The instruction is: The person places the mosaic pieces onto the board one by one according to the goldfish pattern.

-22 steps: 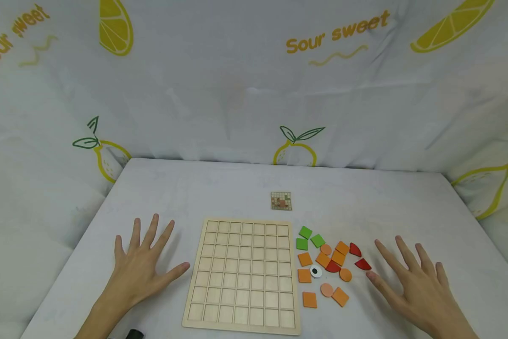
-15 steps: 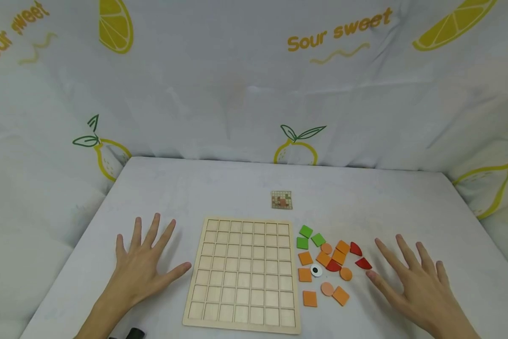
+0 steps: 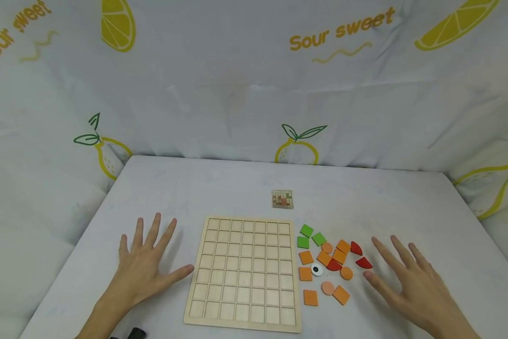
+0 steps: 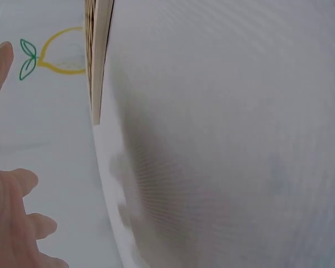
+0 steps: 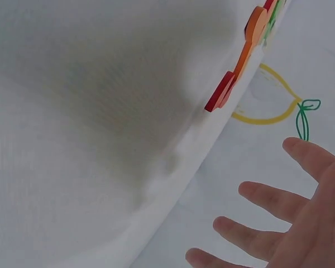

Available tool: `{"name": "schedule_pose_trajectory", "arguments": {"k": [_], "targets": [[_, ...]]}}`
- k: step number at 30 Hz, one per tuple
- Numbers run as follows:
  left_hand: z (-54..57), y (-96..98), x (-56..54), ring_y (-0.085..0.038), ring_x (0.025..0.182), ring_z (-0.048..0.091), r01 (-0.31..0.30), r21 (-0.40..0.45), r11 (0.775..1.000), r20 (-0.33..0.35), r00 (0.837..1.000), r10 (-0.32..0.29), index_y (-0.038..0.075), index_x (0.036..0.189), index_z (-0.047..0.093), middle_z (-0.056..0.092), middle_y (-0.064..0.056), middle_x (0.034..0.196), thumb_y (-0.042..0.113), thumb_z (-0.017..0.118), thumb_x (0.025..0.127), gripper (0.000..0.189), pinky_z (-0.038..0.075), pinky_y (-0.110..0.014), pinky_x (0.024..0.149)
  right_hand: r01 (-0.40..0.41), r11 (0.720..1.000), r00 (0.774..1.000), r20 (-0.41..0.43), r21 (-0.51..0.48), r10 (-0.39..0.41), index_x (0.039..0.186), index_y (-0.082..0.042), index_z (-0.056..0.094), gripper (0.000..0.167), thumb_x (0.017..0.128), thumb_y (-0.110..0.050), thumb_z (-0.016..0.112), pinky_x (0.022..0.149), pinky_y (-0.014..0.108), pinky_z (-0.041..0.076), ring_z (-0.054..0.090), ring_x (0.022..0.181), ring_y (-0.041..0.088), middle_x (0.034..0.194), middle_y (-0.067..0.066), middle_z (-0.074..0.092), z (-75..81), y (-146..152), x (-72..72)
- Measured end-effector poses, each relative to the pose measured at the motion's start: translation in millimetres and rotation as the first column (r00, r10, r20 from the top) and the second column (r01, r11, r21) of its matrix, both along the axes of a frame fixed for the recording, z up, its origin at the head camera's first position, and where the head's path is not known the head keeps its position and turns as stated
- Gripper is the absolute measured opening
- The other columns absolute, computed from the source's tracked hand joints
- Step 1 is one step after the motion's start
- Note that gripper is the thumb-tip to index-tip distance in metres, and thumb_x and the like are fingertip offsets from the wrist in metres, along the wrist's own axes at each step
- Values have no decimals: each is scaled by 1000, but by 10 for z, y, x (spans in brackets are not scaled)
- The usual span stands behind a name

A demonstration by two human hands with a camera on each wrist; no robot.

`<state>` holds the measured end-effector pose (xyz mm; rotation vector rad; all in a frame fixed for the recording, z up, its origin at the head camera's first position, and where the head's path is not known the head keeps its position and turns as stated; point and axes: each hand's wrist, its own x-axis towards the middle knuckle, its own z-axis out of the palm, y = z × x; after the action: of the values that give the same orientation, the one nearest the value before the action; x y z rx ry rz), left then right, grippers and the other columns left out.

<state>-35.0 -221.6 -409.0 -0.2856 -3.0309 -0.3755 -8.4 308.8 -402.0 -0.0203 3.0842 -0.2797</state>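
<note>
A pale wooden grid board point(image 3: 242, 326) lies flat on the table in the head view, its square compartments bare. To its left my left hand point(image 3: 140, 273) is spread, fingers straight, the thumb tip close to the board's edge. My right hand point(image 3: 419, 287) is spread too, holding nothing, just right of the loose pieces. Those include green squares point(image 3: 303, 242), orange squares point(image 3: 310, 297), orange discs point(image 3: 346, 273), red quarter-round pieces point(image 3: 364, 262) and one white disc with a black dot point(image 3: 316, 269). In the right wrist view the fingers point(image 5: 276, 202) appear above the tabletop.
Behind the board sits a small patterned card point(image 3: 282, 199). A black object point(image 3: 137, 333) shows at the bottom edge near the left forearm. White cloth point(image 3: 220, 94) with lemon prints hangs behind and beside the white table point(image 3: 203, 183).
My right hand has shifted slightly left, toward the red pieces, its fingers drawing a little closer together. The left hand stays nearly in place, and the head view has tilted slightly.
</note>
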Motion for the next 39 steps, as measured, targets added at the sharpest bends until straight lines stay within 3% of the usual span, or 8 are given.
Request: {"name": "schedule_pose_trajectory", "arguments": {"k": [7, 11, 18, 25, 28, 32, 35, 39], "targets": [[42, 72, 33, -56, 154, 17, 10, 106, 994, 72, 997, -17, 25, 165, 18, 20, -19, 171, 72, 70, 80, 111, 18, -82, 108, -27, 1000, 998, 51, -5, 27, 156, -19, 42, 86, 90, -69, 62, 92, 83, 37, 37, 131, 57, 156, 29, 38, 60, -121, 12], [55, 128, 70, -55, 153, 19, 19, 209, 978, 135, 990, -48, 24, 166, 15, 20, -19, 171, 67, 73, 82, 110, 21, -81, 107, -29, 999, 998, 58, -35, 31, 151, -14, 50, 86, 87, -70, 65, 88, 79, 44, 44, 128, 52, 151, 26, 46, 93, -198, 19], [35, 219, 195, -53, 153, 19, 60, 285, 957, 182, 977, -115, 26, 166, 9, 20, -18, 171, 67, 78, 76, 121, 24, -80, 107, -55, 993, 997, 46, -105, 60, 135, -14, 66, 75, 83, -69, 71, 80, 66, 56, 60, 116, 42, 137, 17, 61, 121, -335, 50], [-45, 284, 290, -46, 158, 9, 77, 411, 908, 251, 948, -194, 30, 166, 3, 15, -5, 174, 70, 82, 68, 132, 10, -75, 116, -126, 977, 992, -2, -175, 127, 131, -19, 70, 63, 76, -44, 88, 80, 57, 60, 61, 115, 33, 130, 8, 64, 72, -449, 81], [-96, 316, 306, -48, 157, 9, 97, 441, 892, 247, 943, -224, 27, 166, 2, 13, -6, 174, 70, 85, 64, 138, 7, -75, 117, -159, 966, 987, -42, -204, 154, 126, -24, 73, 54, 77, -41, 88, 83, 53, 61, 61, 114, 27, 127, 0, 64, 44, -514, 94], [-164, 350, 314, -49, 156, 9, 124, 483, 867, 233, 936, -264, 22, 166, 1, 12, -10, 174, 68, 87, 62, 143, -15, -37, 127, -230, 952, 972, -98, -200, 214, 121, -32, 75, 47, 78, -42, 88, 82, 40, 60, 61, 107, 13, 119, -15, 62, 8, -607, 104], [-210, 370, 310, -47, 156, 9, 148, 481, 864, 211, 937, -278, 18, 166, 1, 13, -12, 174, 69, 87, 62, 144, -23, -8, 111, -238, 950, 971, -30, -202, 237, 122, -33, 74, 50, 75, -43, 89, 84, 40, 61, 61, 106, 11, 120, -14, 63, -15, -668, 87], [-267, 400, 294, -45, 156, 9, 174, 438, 882, 178, 945, -274, 13, 166, 3, 13, -15, 173, 74, 85, 59, 148, -21, -15, 116, -235, 954, 966, 67, -186, 251, 123, -34, 74, 53, 74, -47, 88, 85, 40, 61, 60, 109, 12, 122, -9, 63, -22, -712, 69]]}}
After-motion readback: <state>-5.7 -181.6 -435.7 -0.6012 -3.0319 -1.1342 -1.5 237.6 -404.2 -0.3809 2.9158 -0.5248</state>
